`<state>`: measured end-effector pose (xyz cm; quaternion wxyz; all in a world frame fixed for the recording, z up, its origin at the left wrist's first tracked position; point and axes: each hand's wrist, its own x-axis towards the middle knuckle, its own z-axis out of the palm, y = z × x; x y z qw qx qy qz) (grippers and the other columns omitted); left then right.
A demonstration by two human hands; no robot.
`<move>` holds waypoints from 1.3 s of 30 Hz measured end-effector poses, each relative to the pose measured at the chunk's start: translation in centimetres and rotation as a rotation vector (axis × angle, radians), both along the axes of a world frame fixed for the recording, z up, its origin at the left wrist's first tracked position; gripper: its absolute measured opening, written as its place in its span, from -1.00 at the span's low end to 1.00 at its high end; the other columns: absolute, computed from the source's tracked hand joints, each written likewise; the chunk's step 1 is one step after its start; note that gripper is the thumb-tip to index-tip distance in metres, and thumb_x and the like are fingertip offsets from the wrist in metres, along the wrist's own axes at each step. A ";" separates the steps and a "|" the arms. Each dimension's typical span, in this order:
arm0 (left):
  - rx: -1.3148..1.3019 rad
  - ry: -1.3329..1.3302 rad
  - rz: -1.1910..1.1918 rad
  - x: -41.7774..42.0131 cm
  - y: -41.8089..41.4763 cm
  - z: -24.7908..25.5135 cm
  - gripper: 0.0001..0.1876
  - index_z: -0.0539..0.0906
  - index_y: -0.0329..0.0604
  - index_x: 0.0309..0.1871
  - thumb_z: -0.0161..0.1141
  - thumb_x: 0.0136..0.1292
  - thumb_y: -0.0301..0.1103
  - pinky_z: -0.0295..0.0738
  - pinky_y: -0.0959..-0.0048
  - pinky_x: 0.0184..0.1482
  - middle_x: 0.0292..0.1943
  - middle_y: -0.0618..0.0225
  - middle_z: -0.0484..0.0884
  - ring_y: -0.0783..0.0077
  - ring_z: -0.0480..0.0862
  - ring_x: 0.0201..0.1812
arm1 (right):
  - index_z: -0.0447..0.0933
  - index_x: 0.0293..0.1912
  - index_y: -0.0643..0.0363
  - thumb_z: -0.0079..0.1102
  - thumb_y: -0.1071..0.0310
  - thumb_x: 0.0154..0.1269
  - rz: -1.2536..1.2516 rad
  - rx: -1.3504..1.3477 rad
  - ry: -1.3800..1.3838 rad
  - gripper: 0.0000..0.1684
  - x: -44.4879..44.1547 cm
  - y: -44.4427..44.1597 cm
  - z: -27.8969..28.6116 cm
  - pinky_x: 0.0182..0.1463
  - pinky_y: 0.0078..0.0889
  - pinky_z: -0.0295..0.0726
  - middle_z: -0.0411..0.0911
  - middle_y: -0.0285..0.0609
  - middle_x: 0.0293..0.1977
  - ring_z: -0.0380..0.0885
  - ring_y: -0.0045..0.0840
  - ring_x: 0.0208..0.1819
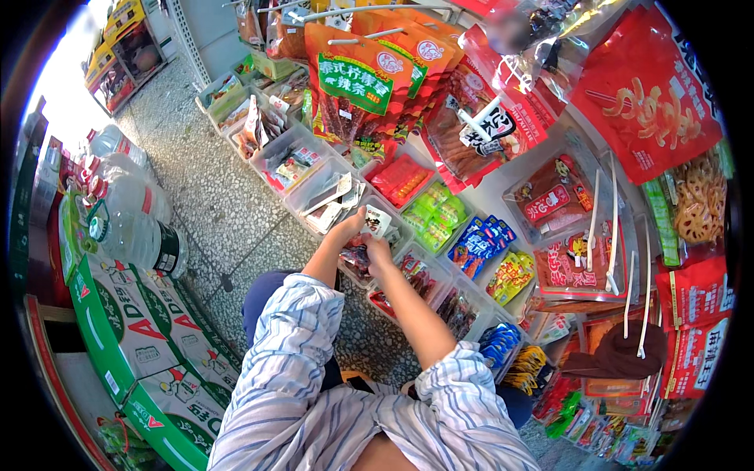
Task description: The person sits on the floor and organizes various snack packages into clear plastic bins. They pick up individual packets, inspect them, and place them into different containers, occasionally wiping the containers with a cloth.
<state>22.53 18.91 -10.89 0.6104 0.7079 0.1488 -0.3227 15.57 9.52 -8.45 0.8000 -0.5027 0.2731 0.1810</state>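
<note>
Both hands meet over a clear plastic bin (pixel 406 226) in the front row. My left hand (pixel 352 225) and my right hand (pixel 377 253) grip a small snack packet (pixel 377 220) with a white printed panel; the fingers partly cover it. Dark reddish packets (pixel 356 258) show just below the hands, partly hidden by them. Left of the hands, the adjoining bin holds white and grey packets (pixel 333 206) lying in a loose pile. To the right, a further bin contains red and dark snack packets (pixel 417 277).
Large orange snack bags (pixel 359 82) hang from white hooks above the bins. Green packets (pixel 436 215), blue packets (pixel 480 244) and yellow packets (pixel 511 277) fill the back row. A brown cloth item (pixel 630 353) hangs at right. Water bottles (pixel 138 229) and green-white cartons (pixel 129 329) stand at left.
</note>
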 end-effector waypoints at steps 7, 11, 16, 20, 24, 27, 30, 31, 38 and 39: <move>0.964 -0.699 -0.531 -1.6 -3.4 1.9 -0.39 0.40 -0.19 0.26 -0.04 0.29 0.05 0.40 0.06 0.16 0.11 -0.07 0.53 0.09 0.55 0.14 | 0.47 -0.15 0.29 0.09 0.32 0.32 -0.296 0.070 -0.184 -0.77 1.8 2.2 -6.4 -0.39 -0.36 0.53 0.57 -0.19 -0.34 0.58 -0.48 -0.40; 0.781 -0.819 -0.639 -3.5 -4.4 14.7 -0.42 0.41 -0.15 0.24 -0.03 0.28 0.05 0.36 0.05 0.18 0.07 0.06 0.56 0.07 0.51 0.17 | 0.49 -0.14 0.26 0.16 0.28 0.26 -0.177 -0.159 -0.223 -0.74 2.2 2.4 -6.1 -0.34 -0.36 0.55 0.59 -0.18 -0.36 0.60 -0.46 -0.39; 0.348 -0.942 -0.273 -4.3 -4.1 21.0 -0.46 0.48 -0.20 0.17 0.15 0.23 -0.03 0.46 0.18 0.08 -0.02 -0.06 0.57 -0.05 0.56 0.04 | 0.51 -0.13 0.21 0.25 0.24 0.18 0.117 -0.802 -0.445 -0.69 -0.1 -3.0 -4.2 -0.28 -0.36 0.56 0.61 -0.16 -0.39 0.62 -0.43 -0.39; 0.491 -1.116 -0.420 -5.0 -5.2 17.8 -0.51 0.49 -0.26 0.12 0.17 0.24 -0.12 0.50 0.18 0.01 -0.06 -0.06 0.59 0.01 0.61 -0.04 | 0.53 -0.22 0.16 0.18 0.32 0.16 -0.035 -1.283 -0.731 -0.82 -3.5 -10.6 1.1 -0.08 -0.20 0.49 0.55 -0.06 -0.31 0.52 -0.17 -0.20; 0.690 -0.984 -0.778 -8.4 -8.2 16.2 -0.45 0.46 -0.16 0.17 0.16 0.21 -0.03 0.51 0.16 0.01 -0.01 0.03 0.59 0.06 0.60 0.02 | 0.53 -0.30 0.12 0.24 0.28 0.13 0.039 -1.746 -0.667 -0.83 -5.2 -18.8 1.8 -0.10 -0.25 0.45 0.52 -0.16 -0.32 0.48 -0.25 -0.19; 0.811 -0.984 -1.122 -10.9 -9.7 13.5 -0.46 0.48 -0.15 0.13 0.16 0.20 0.02 0.52 0.16 -0.07 -0.09 0.12 0.63 0.13 0.65 -0.04 | 0.56 -0.35 0.09 0.30 0.16 0.09 0.153 -1.616 -0.460 -0.77 -5.9 -22.3 1.0 -0.23 -0.21 0.48 0.57 -0.18 -0.43 0.56 -0.27 -0.31; 0.831 -0.805 -1.507 -11.7 -10.1 14.4 -0.40 0.43 -0.10 0.19 0.19 0.18 0.05 0.51 0.22 -0.07 -0.07 0.20 0.64 0.13 0.65 -0.03 | 0.61 -0.40 0.09 0.32 0.05 0.08 0.301 -1.573 -0.327 -0.70 -5.5 -23.5 0.0 -0.31 -0.20 0.48 0.61 -0.17 -0.50 0.59 -0.30 -0.41; 0.813 -0.841 -1.471 -11.8 -10.2 14.1 -0.40 0.41 -0.10 0.21 0.19 0.19 0.04 0.49 0.20 -0.05 -0.06 0.21 0.63 0.12 0.64 -0.02 | 0.63 -0.41 0.09 0.33 0.01 0.08 0.355 -1.597 -0.300 -0.67 -5.3 -23.7 -0.1 -0.33 -0.21 0.48 0.62 -0.16 -0.52 0.60 -0.30 -0.44; 0.894 -0.974 -1.310 -12.2 -10.5 12.3 -0.41 0.36 -0.11 0.27 0.15 0.24 -0.04 0.33 0.04 0.08 0.03 0.16 0.58 0.10 0.56 0.09 | 0.64 -0.48 0.02 0.30 -0.07 0.06 0.373 -1.691 -0.199 -0.65 -5.2 -23.5 0.0 -0.37 -0.16 0.50 0.60 -0.15 -0.56 0.60 -0.23 -0.45; 0.899 -0.901 -1.351 -12.0 -10.6 12.7 -0.42 0.35 -0.12 0.27 0.14 0.25 -0.07 0.31 0.02 0.09 0.05 0.15 0.56 0.09 0.54 0.10 | 0.63 -0.49 0.02 0.30 -0.07 0.06 0.365 -1.700 -0.208 -0.65 -5.3 -23.4 0.1 -0.37 -0.15 0.50 0.60 -0.15 -0.57 0.60 -0.23 -0.45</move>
